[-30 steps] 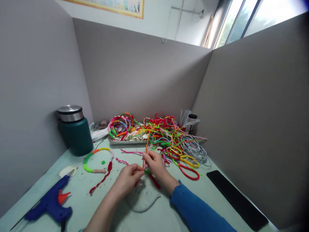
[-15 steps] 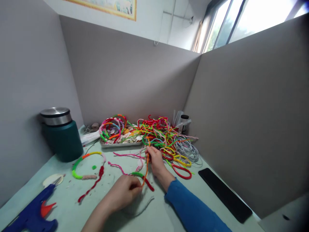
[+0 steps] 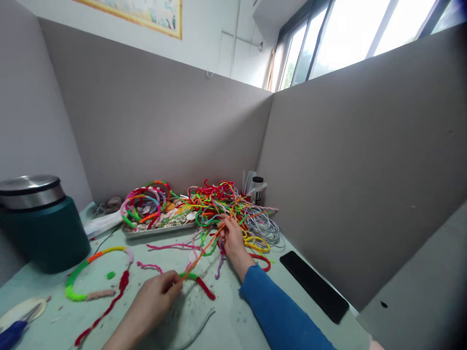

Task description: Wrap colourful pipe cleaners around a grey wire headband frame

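An orange pipe cleaner [image 3: 201,256] stretches slantwise between my two hands. My left hand [image 3: 158,294] is closed, pinching its near end between thumb and fingers. My right hand [image 3: 232,239] grips it farther up, at the front of a tangled pile of coloured pipe cleaners [image 3: 219,197]. Beneath the orange strand, by my left fingertips, lies a wrapped green and red piece [image 3: 205,287]. Pink strands [image 3: 170,247] rest on the table between the hands and the tray. A grey wire [image 3: 199,330] curves near the front; part of it is behind my left hand.
Left are a teal flask [image 3: 47,238], a partly wrapped multicoloured ring [image 3: 75,272] with a red tail, and a blue-handled tool [image 3: 12,333], cut off by the frame. A metal tray [image 3: 156,233] holds finished rings and small pieces. A black phone-like slab [image 3: 314,287] lies right, beside the partition.
My hands have moved apart, pulling the orange pipe cleaner into a longer slanted line. A purple strand now shows by my right wrist. The view has swung right.
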A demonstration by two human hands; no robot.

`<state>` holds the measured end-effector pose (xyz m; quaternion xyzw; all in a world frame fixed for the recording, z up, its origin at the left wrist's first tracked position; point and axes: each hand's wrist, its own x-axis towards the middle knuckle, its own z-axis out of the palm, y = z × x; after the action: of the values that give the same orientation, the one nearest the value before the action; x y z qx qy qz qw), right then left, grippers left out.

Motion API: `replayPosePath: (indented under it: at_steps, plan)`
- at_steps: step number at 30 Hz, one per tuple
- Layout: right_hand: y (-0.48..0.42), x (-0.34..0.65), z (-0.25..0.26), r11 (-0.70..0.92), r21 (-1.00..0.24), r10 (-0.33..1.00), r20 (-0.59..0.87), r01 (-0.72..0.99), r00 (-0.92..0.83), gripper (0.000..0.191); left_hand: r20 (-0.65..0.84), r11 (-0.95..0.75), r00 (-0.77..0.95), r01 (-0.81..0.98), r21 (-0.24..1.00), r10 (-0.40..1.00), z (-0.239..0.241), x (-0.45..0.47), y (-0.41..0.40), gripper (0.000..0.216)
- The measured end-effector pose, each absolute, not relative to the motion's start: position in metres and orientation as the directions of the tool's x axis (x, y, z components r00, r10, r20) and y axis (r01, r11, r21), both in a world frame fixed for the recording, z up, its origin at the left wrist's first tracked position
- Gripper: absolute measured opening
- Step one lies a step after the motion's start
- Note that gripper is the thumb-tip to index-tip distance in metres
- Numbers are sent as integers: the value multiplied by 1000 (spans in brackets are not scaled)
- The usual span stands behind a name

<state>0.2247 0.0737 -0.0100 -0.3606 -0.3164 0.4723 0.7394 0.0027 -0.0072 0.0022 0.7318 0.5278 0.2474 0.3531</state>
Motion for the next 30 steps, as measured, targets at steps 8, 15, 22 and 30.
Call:
replayPosePath:
  at_steps: [8,15,22,30]
  plan:
    - [76,234,-9,322,-832,898,116,-453,425,35,49,-129,126,770,625,991,9,-6,-4,18]
    - [75,241,-8,308,-808,896,68,-503,440,27,64,-101,78,751,652,995,9,-9,-4,19]
    - [68,232,3,170,-804,976,55,-570,213,33,2,-15,40,347,938,999,11,-2,-4,27]
    - [27,166,2,124,-987,911,154,-102,-382,21,-88,70,131,134,988,988,6,3,-4,37]
